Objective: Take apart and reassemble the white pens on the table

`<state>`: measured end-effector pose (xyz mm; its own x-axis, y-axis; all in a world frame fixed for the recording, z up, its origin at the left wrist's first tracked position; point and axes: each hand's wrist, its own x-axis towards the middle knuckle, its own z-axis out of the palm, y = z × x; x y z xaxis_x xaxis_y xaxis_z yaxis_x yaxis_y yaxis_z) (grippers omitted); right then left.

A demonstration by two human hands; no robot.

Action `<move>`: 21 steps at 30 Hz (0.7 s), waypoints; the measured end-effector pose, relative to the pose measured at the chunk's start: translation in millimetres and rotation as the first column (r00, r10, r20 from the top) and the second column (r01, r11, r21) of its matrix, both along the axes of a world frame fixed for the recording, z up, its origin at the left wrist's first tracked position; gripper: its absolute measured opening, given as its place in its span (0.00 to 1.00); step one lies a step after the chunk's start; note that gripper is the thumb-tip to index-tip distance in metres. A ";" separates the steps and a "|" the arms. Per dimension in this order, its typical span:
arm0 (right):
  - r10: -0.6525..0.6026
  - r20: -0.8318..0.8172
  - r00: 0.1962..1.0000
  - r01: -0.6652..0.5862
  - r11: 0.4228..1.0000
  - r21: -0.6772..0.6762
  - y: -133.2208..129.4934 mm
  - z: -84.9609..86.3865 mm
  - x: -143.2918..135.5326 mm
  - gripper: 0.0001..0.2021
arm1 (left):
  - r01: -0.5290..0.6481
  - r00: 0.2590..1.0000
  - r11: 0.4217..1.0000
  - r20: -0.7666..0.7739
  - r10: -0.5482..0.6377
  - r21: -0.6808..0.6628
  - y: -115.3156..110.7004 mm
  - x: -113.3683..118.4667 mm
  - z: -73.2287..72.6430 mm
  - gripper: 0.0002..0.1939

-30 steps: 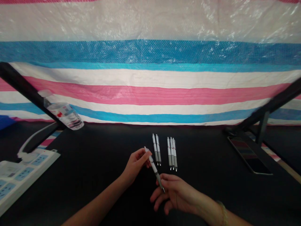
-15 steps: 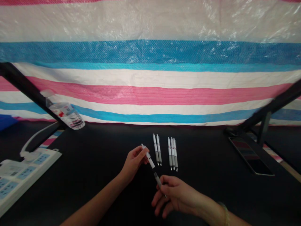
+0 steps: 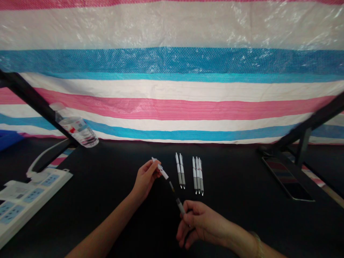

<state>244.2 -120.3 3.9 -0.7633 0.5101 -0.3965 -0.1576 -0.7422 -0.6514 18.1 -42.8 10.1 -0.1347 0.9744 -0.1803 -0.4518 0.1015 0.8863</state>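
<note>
Two pen parts [image 3: 163, 172] [image 3: 180, 206], farther apart

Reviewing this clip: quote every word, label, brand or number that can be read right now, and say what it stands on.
None can be read.
Clear bottle: printed label with red on it, too blurred.
Power strip: small dark square mark, no legible characters.
Five pens on the table: markings too small.
White pen barrel: no legible lettering.
Phone: no readable text.
</note>
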 end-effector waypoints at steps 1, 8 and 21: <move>0.000 -0.004 1.000 0.000 1.000 0.003 -0.1 0.3 0.1 0.22 | -0.004 1.000 1.000 0.003 0.004 0.001 0.4 -0.5 0.1 0.18; -0.001 0.009 1.000 0.001 1.000 0.030 -0.7 -0.5 0.3 0.21 | 0.039 0.999 0.999 0.006 -0.039 -0.014 -1.8 1.6 0.0 0.19; -0.010 0.092 0.996 0.005 0.998 0.057 3.3 -0.6 -1.9 0.25 | 0.296 0.951 0.955 -0.089 -0.296 -0.023 -15.5 11.1 -0.9 0.19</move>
